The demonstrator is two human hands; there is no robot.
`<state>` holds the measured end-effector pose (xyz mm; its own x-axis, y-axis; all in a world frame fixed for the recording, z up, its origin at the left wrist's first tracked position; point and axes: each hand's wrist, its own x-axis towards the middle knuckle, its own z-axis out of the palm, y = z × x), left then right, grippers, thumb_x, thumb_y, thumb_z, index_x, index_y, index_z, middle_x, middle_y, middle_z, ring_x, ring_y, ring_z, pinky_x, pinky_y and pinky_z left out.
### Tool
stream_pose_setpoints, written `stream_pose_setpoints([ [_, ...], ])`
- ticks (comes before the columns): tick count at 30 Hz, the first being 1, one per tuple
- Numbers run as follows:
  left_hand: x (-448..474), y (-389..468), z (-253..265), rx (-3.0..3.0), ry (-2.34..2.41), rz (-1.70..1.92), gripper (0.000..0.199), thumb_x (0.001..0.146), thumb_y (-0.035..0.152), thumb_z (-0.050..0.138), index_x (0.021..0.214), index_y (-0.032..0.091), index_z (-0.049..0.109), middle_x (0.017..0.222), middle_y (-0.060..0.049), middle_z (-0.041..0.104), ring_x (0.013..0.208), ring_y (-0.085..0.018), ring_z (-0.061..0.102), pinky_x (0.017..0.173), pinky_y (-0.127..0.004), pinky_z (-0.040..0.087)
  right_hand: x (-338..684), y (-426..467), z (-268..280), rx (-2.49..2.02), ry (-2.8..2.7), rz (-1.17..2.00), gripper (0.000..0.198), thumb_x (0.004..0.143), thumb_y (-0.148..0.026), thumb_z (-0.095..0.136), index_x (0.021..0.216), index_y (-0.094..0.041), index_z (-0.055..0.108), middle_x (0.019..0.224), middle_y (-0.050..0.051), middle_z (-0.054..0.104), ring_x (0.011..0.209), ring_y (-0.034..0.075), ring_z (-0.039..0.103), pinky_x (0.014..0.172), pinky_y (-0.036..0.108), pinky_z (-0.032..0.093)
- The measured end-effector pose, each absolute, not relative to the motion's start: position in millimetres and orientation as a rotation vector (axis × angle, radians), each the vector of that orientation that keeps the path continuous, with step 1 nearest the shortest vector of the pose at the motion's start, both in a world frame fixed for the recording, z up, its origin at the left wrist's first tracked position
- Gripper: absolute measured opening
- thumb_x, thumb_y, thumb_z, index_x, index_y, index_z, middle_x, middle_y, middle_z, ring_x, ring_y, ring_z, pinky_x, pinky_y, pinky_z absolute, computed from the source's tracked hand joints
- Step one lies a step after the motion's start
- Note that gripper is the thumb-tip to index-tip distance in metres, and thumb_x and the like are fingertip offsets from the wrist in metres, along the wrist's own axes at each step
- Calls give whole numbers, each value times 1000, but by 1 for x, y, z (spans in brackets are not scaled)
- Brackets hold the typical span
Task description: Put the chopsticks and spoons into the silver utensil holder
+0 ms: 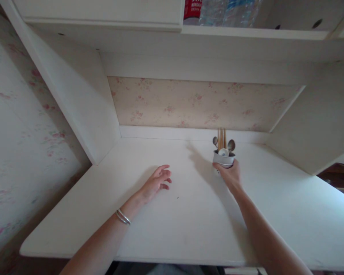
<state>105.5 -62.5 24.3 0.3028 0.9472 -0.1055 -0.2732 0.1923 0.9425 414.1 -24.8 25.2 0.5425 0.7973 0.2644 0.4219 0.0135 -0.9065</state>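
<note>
The utensil cup (223,159), white and upright, is at the back of the tabletop (172,233), right of its middle and near the floral wallpaper (174,103); from where I stand I can't tell whether its base touches the surface. The person's right hand (232,175) has its grip closed around the cup's near side, thumb on the left, arm stretched well forward. Light-brown chopsticks (221,138) poke up from the cup, with a small metal spoon (215,141) on their left, a larger metal spoon (231,145) on their right and a white spoon (223,152) in front. The left hand (158,179) holds nothing, its grip loosely wide, fingers curved, well apart from the cup. Silvery bangles (123,217) circle that wrist.
</note>
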Motion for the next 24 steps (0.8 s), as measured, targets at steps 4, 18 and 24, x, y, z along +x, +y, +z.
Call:
stream_pose_setpoints([
  [4,105,-58,35,641,555,1135,49,80,52,58,120,25,51,127,-10,53,108,-23,57,86,-40,49,344,-63,48,-1411,-1292,882,62,59,-39,75,111,-15,53,89,7,66,75,21,59,65,33,47],
  [18,78,-59,37,224,604,1391,62,76,70,48,109,18,56,97,-10,65,83,-25,66,77,-44,52,215,-109,55,-528,-513,2431,66,81,-67,44,111,-9,52,87,12,67,82,20,66,72,31,53],
  [24,70,-48,27,193,634,1460,55,75,69,49,98,19,54,75,-4,61,64,-18,63,66,-36,52,224,-116,49,-465,-468,2538,72,78,-69,45,115,-7,50,92,14,67,83,22,67,73,30,53],
])
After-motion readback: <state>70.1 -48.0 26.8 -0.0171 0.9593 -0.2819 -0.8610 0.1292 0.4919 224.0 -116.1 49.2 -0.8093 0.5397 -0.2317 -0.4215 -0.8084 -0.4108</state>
